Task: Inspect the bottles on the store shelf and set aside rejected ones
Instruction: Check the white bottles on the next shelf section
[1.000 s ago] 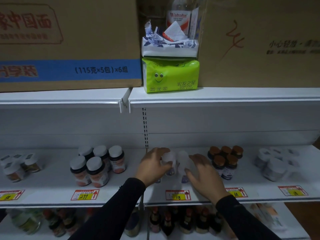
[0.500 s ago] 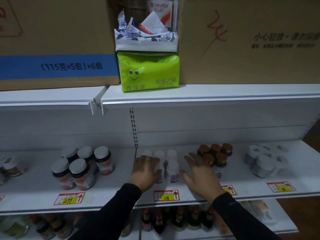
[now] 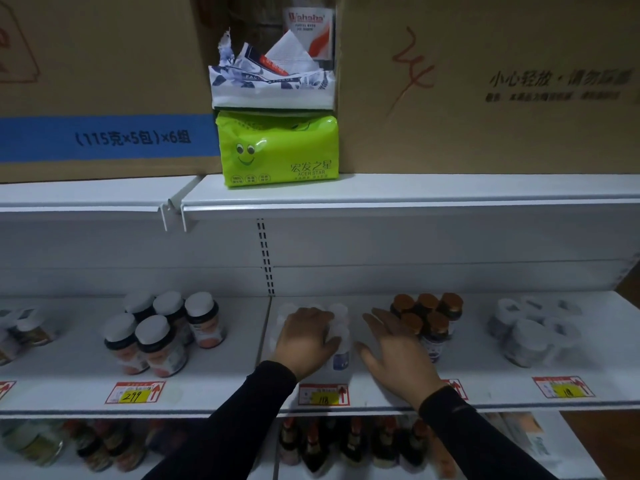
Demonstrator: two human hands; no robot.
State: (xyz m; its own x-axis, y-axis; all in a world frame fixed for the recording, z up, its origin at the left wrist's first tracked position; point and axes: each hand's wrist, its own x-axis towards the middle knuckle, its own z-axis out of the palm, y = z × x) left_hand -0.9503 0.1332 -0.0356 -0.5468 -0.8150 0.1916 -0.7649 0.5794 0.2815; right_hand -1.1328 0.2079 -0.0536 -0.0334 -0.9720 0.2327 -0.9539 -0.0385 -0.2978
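A cluster of small white bottles [image 3: 341, 344] stands mid-shelf above the yellow 118 price tag [image 3: 323, 394]. My left hand [image 3: 304, 341] lies over the top of this cluster, fingers wrapped on the front bottles and hiding most of them. My right hand [image 3: 398, 351] hovers flat just to their right, fingers spread, holding nothing, close to a group of dark bottles with brown caps [image 3: 427, 317]. Both arms wear black sleeves.
Dark bottles with white caps [image 3: 156, 334] stand left, above the 299 tag [image 3: 135, 393]. White jars [image 3: 533, 330] sit at the right. The white shelf [image 3: 381, 400] has a lower row of dark bottles [image 3: 346, 441]. Cardboard boxes and a green tissue pack [image 3: 280, 148] fill the upper shelf.
My left hand has moved from the left side of the white bottles onto their tops. My right hand has drawn away to the right, toward the brown-capped bottles.
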